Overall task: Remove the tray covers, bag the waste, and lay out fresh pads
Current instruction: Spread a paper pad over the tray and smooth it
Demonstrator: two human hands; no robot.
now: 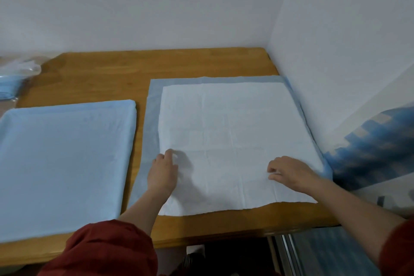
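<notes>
A white pad with a pale blue border [228, 123] lies spread flat on the right half of the wooden table [107, 74]. My left hand [162, 173] rests on its near left part, fingers bent onto the white surface. My right hand [289, 173] rests on the near right part, fingers curled down against the pad. To the left sits a tray wrapped in a light blue cover [65, 159], reaching to the table's front edge.
A clear plastic bag with folded blue pads [15, 78] sits at the far left edge. White walls close off the back and right sides; the pad's right edge touches the wall. A blue patterned strip [371, 150] runs along the right wall.
</notes>
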